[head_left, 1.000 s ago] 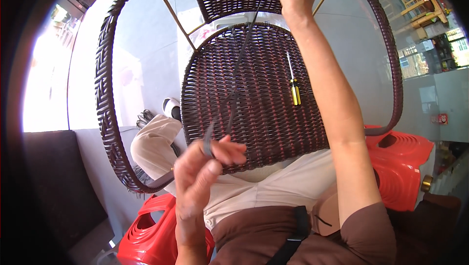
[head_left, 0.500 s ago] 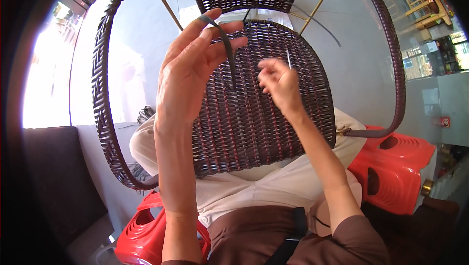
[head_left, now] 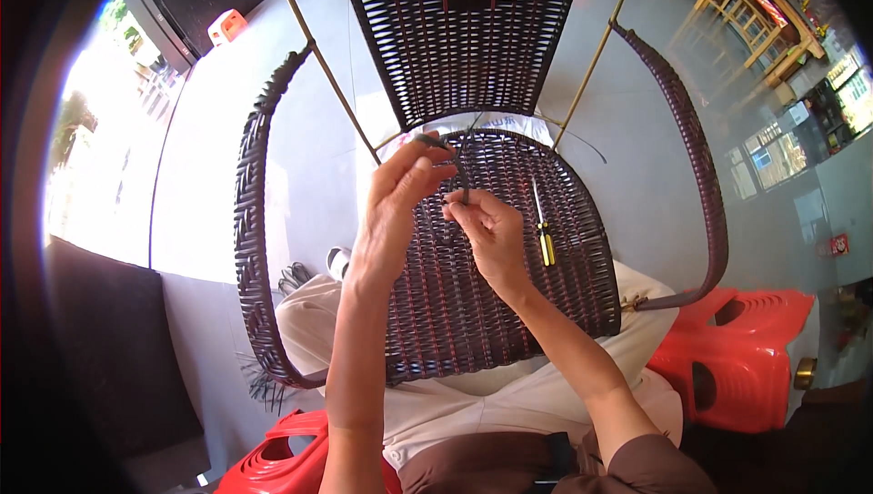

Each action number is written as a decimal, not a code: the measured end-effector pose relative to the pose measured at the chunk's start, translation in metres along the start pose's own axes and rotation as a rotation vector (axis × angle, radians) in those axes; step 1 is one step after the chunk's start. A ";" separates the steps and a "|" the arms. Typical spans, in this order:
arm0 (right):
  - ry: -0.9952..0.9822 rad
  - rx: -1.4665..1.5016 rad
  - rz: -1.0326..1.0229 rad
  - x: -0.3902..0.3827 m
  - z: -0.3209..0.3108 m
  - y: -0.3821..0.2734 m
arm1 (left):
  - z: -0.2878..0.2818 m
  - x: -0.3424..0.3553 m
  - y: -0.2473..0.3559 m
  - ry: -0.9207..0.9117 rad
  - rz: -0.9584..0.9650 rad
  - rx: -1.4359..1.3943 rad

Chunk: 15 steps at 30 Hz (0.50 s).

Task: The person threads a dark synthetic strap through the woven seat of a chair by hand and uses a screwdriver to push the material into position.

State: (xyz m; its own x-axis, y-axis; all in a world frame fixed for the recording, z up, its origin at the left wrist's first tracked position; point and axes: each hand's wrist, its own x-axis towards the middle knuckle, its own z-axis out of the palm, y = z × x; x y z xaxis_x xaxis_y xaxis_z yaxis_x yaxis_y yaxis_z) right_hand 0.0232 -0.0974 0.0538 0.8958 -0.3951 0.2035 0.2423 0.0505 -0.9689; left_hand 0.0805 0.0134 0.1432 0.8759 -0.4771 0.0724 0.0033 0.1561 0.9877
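A dark flat weaving strip (head_left: 461,169) runs between my two hands above the woven chair seat (head_left: 509,312). My left hand (head_left: 391,207) has the strip looped over its fingers, with the thumb close against them. Lower down, my right hand (head_left: 493,237) pinches the strip's hanging end between thumb and fingers. Just right of that hand, a screwdriver (head_left: 546,244) with a yellow and black handle lies on the weave, its shaft pointing away from me. The seat, dark brown with reddish strands, rests over my lap.
The woven backrest (head_left: 464,39) rises beyond the seat. Wrapped armrests curve at the left (head_left: 250,212) and right (head_left: 718,176), near bare metal rods (head_left: 596,57). Red plastic stools (head_left: 737,357) stand at both sides. Loose dark strands (head_left: 264,385) hang by the left armrest.
My right hand has moved left to the strip and now pinches its lower end. The screwdriver, mostly covered by that hand before, is in full view. The view has tilted up.
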 end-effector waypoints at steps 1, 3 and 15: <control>0.000 -0.003 -0.003 -0.002 -0.001 -0.003 | -0.001 0.000 -0.003 -0.043 0.021 0.059; 0.051 0.033 -0.057 -0.004 -0.003 -0.011 | 0.001 -0.003 -0.005 0.027 0.031 0.088; 0.127 -0.182 -0.178 -0.007 -0.026 -0.036 | -0.012 -0.034 -0.074 0.311 0.080 0.300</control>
State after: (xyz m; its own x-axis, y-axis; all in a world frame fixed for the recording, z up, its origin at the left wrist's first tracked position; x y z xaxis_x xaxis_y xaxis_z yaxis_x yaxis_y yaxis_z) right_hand -0.0020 -0.1205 0.0831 0.7884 -0.4953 0.3647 0.3105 -0.1915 -0.9311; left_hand 0.0564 0.0283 0.0660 0.9715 -0.1830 0.1509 -0.1707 -0.0977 0.9805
